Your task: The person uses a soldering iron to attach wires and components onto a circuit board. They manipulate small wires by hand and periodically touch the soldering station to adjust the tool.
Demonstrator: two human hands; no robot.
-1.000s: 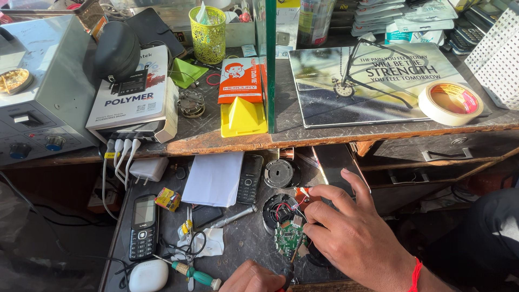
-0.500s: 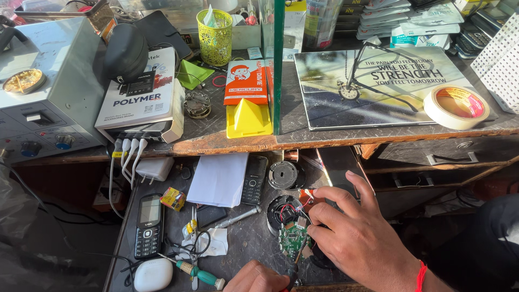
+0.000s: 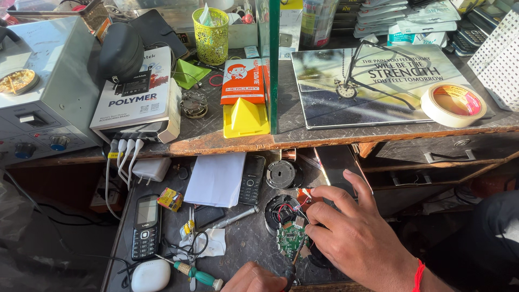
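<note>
The small green round circuit board lies flat, under the right hand, whose curled fingers pinch its edge; the left hand grips a thin dark tool angled up towards the board.

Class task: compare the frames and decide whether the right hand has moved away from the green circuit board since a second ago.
No. The right hand stays over the green circuit board, just right of the round black speaker.

Sunlit worn wooden shelf above a dark, cluttered workbench
</note>
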